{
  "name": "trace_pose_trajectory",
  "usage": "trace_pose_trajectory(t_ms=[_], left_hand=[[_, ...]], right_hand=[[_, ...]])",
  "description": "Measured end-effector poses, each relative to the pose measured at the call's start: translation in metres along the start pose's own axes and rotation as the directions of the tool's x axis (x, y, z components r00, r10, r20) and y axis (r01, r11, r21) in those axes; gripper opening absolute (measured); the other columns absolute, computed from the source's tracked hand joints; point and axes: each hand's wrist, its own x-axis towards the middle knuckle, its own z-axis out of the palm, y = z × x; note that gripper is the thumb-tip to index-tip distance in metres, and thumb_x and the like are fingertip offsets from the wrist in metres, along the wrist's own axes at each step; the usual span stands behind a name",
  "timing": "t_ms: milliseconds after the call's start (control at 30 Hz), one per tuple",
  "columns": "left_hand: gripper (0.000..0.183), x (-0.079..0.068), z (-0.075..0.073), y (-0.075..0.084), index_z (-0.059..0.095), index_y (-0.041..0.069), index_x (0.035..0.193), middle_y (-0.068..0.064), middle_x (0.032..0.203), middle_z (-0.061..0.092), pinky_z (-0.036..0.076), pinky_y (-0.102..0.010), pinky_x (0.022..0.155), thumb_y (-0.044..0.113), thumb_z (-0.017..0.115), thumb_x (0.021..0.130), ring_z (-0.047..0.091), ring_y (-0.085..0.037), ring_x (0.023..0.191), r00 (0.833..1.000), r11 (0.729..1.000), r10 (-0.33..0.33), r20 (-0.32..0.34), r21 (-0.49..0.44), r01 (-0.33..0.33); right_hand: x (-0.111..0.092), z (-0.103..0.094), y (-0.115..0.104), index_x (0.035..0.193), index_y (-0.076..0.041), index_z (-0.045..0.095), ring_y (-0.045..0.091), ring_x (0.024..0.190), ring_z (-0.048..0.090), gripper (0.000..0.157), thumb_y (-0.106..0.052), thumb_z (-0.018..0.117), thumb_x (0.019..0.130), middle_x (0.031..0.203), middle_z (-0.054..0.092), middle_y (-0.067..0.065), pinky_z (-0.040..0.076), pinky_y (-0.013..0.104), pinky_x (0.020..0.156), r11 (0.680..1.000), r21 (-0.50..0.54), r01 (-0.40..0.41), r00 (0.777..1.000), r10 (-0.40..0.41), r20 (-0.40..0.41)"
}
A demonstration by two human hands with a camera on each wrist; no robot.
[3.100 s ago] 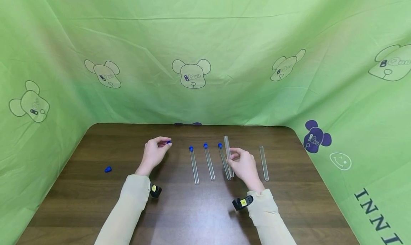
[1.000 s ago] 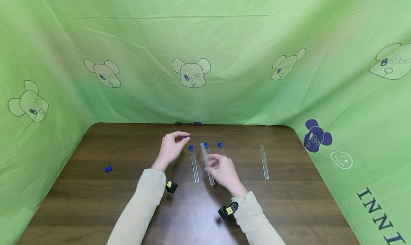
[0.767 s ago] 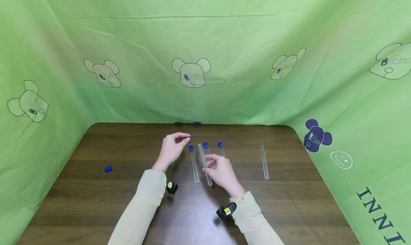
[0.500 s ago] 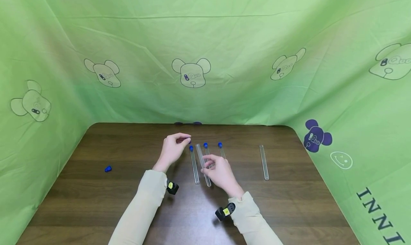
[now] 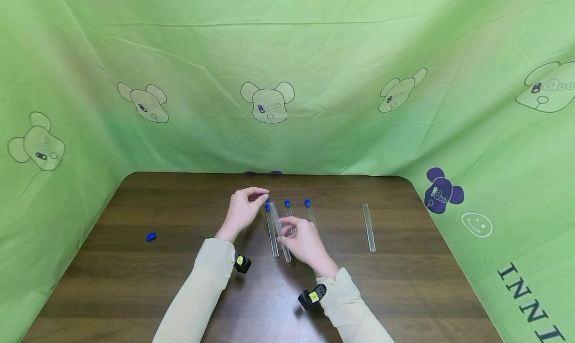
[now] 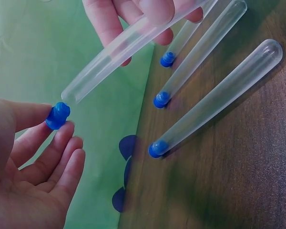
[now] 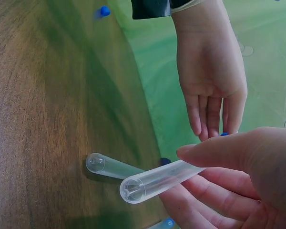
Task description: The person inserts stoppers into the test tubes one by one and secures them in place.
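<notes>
My left hand point(image 5: 241, 212) pinches a small blue stopper point(image 6: 57, 116) between thumb and fingertips. In my right hand point(image 5: 306, 239) is a clear test tube point(image 5: 277, 224), gripped between thumb and fingers, raised over the table and tilted. In the left wrist view the tube's mouth sits right by the stopper's narrow end; whether they touch I cannot tell. Beneath the hands lie capped test tubes: one on the left point(image 5: 272, 238), one in the middle point(image 5: 287, 204), and one on the right point(image 5: 308, 204), the last two partly hidden by my right hand.
An uncapped test tube point(image 5: 369, 228) lies farther right on the brown wooden table point(image 5: 418, 283). A loose blue stopper point(image 5: 150, 237) rests at the left. Green printed cloth point(image 5: 269, 148) hangs behind the table and along both sides.
My right hand has carried the test tube leftward, away from the right capped tube. My left hand has brought the stopper rightward, and over the last second tube and stopper have drawn close.
</notes>
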Motion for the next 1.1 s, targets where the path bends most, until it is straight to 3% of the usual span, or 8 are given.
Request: trace_pose_trajectory(t_ms=[1100], left_hand=[[0.016,-0.0045,0.0038,0.0004,0.078,0.001,0.107,-0.007,0.1,0.076,0.057,-0.036,0.084,0.009,0.07,0.097,0.071,-0.02,0.091,0.997,0.998,0.059,0.051,-0.019,-0.058]], right_hand=[[-0.0011,-0.002,-0.0017,0.118,0.0,0.072,0.017,0.068,0.07,0.039,0.003,0.079,0.081,0.081,0.069,0.0,0.058,0.032,0.065,0.999,0.027,0.03,0.999,-0.031,0.024]])
